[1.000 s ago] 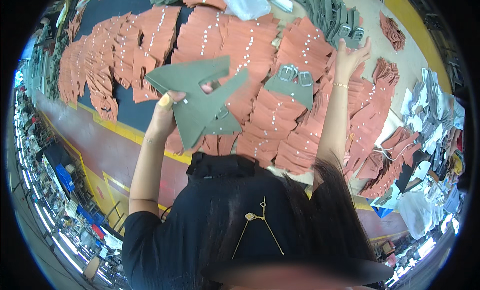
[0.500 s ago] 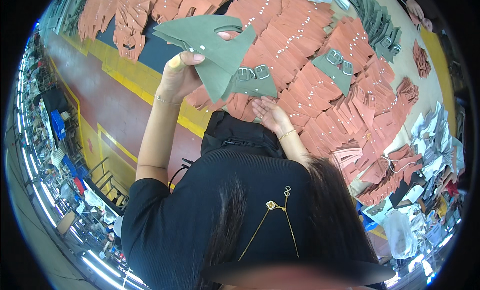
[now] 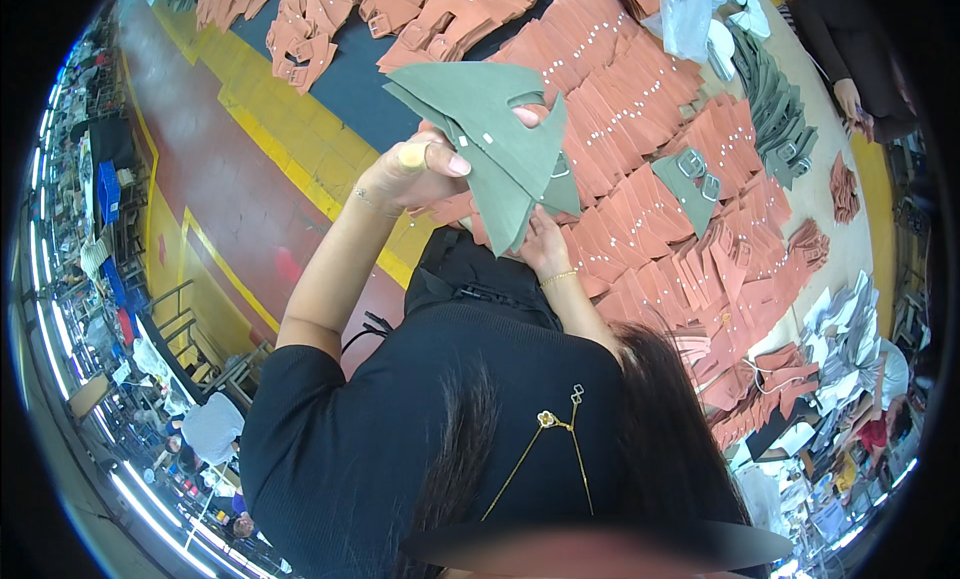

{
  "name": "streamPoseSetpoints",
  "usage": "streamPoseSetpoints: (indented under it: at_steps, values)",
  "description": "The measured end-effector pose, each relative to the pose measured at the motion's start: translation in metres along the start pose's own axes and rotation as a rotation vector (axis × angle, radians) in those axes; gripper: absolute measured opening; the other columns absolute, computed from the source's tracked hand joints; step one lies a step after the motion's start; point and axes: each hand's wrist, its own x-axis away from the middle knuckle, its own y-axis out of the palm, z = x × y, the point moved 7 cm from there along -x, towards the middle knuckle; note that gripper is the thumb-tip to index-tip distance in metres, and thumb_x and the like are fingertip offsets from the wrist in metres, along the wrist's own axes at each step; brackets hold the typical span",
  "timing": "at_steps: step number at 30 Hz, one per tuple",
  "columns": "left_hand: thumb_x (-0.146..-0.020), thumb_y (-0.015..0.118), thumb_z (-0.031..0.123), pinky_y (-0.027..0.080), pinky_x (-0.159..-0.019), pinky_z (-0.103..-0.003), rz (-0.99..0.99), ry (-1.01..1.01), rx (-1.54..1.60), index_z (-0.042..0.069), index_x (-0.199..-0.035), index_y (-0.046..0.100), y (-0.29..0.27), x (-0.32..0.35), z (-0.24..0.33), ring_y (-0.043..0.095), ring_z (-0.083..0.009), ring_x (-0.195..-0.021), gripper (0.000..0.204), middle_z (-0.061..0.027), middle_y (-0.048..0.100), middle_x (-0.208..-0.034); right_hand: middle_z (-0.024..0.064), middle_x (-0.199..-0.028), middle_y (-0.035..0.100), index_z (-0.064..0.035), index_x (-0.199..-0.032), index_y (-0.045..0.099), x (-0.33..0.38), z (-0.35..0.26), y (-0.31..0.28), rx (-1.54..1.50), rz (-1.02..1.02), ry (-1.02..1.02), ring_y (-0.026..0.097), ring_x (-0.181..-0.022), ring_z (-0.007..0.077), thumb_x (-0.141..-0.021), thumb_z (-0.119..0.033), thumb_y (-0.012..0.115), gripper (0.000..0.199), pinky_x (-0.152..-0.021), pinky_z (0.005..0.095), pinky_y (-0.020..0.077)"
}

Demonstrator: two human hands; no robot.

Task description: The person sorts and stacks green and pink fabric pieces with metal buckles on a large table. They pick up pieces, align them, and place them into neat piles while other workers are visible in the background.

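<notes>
My left hand (image 3: 425,169) grips a few flat green shoe-upper pieces (image 3: 505,144), the thumb on the front face and a fingertip showing through their cut-out. They hang lifted above the table, point down, with small white marks on them. My right hand (image 3: 545,247) is at their lower right edge, its fingers closed at the border and partly hidden. Behind the held pieces a green buckled upper (image 3: 562,187) shows in part. Another green upper with two metal buckles (image 3: 688,184) lies on stacked orange-brown uppers (image 3: 640,214).
More orange-brown uppers (image 3: 440,19) lie on a dark surface at the far side. A row of green buckled uppers (image 3: 765,99) lies at the far right, near another person's hand (image 3: 850,99). Grey-white pieces (image 3: 850,324) are piled at the right. A yellow-marked floor (image 3: 260,109) is at left.
My left hand and the green pieces have shifted right and slightly down in the view. The right hand, open and apart before, is now at the pieces' lower edge with its fingers drawn in.
</notes>
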Motion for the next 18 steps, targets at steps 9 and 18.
streamPoseSetpoints:
  at_steps: [9,18]
  values:
    - [-0.073,0.063,0.031,0.037,-0.106,-0.043,-0.142,-0.044,0.195,-0.005,-0.132,0.045,0.01,-0.015,-0.004,0.046,-0.0312,-0.126,0.071,-0.0183,0.05,-0.134,0.0001,-0.11,0.054,-0.0125,-0.108,0.054,-0.039,-0.014,0.01,-0.073,-0.067,-0.091,0.051,-0.102,0.0136,-0.087,-0.023,0.069,0.027,-0.082,0.0353,0.0432]
    - [-0.086,0.056,0.041,0.037,-0.105,-0.041,-0.1,-0.104,-0.045,-0.002,-0.128,0.051,0.012,-0.024,-0.001,0.051,-0.026,-0.121,0.061,-0.0146,0.056,-0.128,0.0047,-0.096,0.067,-0.0039,-0.11,0.058,0.123,-0.145,0.097,1.214,0.083,-0.883,0.059,-0.091,0.0064,-0.088,0.005,0.058,0.024,-0.072,0.0219,0.0486]
